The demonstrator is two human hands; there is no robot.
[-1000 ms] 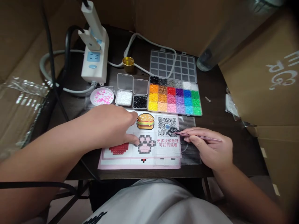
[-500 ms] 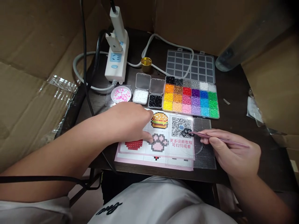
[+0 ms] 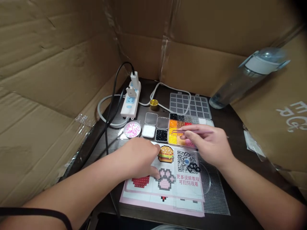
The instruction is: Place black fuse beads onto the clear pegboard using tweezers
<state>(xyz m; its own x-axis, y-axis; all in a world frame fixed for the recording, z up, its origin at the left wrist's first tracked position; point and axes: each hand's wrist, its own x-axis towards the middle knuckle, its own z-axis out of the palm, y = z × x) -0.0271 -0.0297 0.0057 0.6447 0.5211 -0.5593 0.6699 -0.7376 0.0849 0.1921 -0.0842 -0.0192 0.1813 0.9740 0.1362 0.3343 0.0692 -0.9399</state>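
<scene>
My left hand [image 3: 140, 158] rests with curled fingers on a pattern sheet [image 3: 165, 188] printed with a burger, a paw and a red heart; its fingertips press the sheet beside the paw. My right hand [image 3: 211, 145] pinches pink tweezers [image 3: 192, 131], whose tips point left over the orange and yellow cells of the multicolour bead box [image 3: 185, 126]. A small cluster of black beads [image 3: 193, 167] sits on the clear pegboard [image 3: 211, 188] over the sheet's QR code. A black bead tray [image 3: 161, 135] and a white bead tray [image 3: 148, 131] lie just left of the tweezer tips.
A round dish of pink beads [image 3: 132, 129], a white power strip [image 3: 130, 100] with plugs and cables, and a gold cap [image 3: 153, 103] stand at the back of the dark table [image 3: 230, 124]. A clear water bottle [image 3: 242, 78] leans at the right. Cardboard walls [image 3: 52, 80] surround the table.
My right hand has lifted the tweezers from the black bead cluster and moved up to the bead box. The camera has tilted upward. My left hand has stayed on the sheet.
</scene>
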